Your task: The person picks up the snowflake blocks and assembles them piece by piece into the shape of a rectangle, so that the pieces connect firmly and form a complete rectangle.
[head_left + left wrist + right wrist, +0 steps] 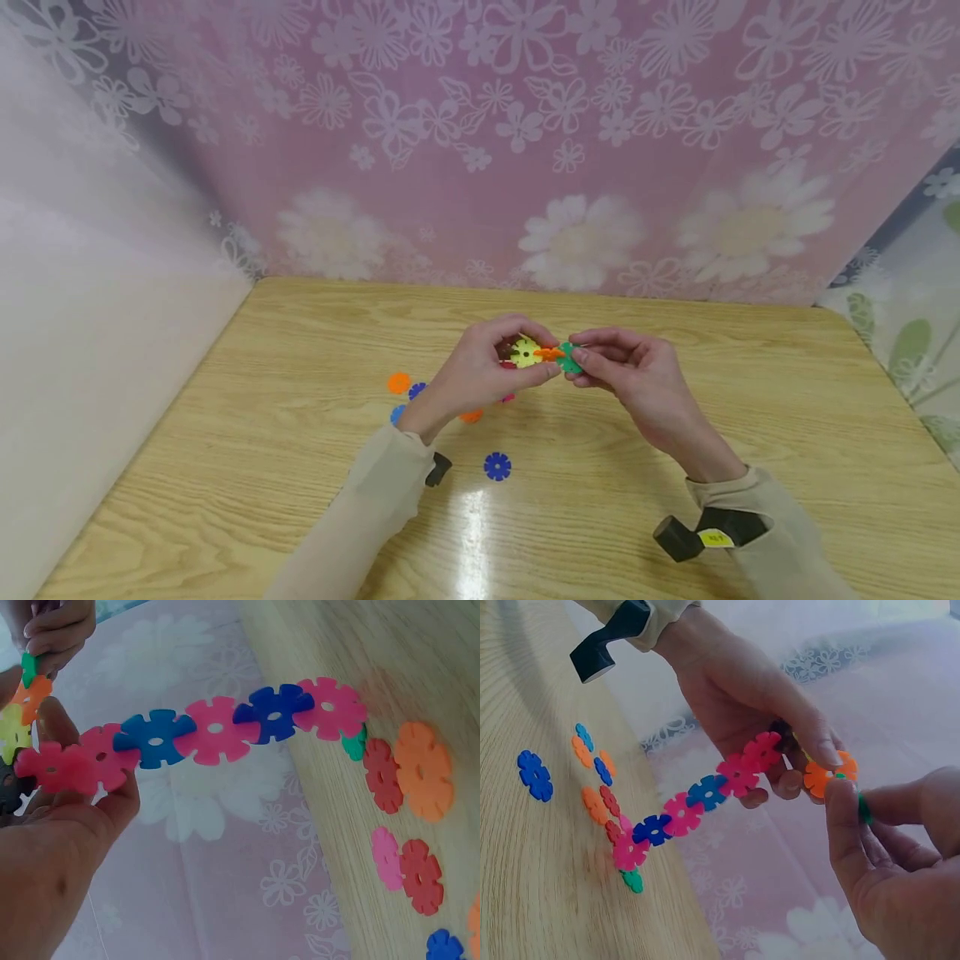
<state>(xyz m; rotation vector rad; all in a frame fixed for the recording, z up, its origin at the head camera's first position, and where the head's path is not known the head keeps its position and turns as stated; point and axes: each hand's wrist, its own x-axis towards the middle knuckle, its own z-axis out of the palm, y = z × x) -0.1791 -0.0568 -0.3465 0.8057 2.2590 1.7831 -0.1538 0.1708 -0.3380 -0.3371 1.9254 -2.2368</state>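
A chain of slotted plastic flower discs hangs from my left hand (483, 367), whose thumb and fingers grip it near its yellow disc (527, 353) and orange disc (821, 777). From there the chain passes a dark disc (10, 789), then alternates pink discs (217, 729) and blue discs (155, 740) down toward the tabletop. My right hand (648, 379) pinches a green disc (567, 358) between thumb and fingers, its edge against the orange one. In the right wrist view, my right fingertips (844, 806) partly hide that green disc.
On the wooden table (300, 500) lie loose discs: a dark blue disc (497, 467) nearest me, an orange disc (399, 383) at the left, and red discs (421, 877) near the chain's low end. A flowered pink cloth (450, 208) hangs behind the far edge.
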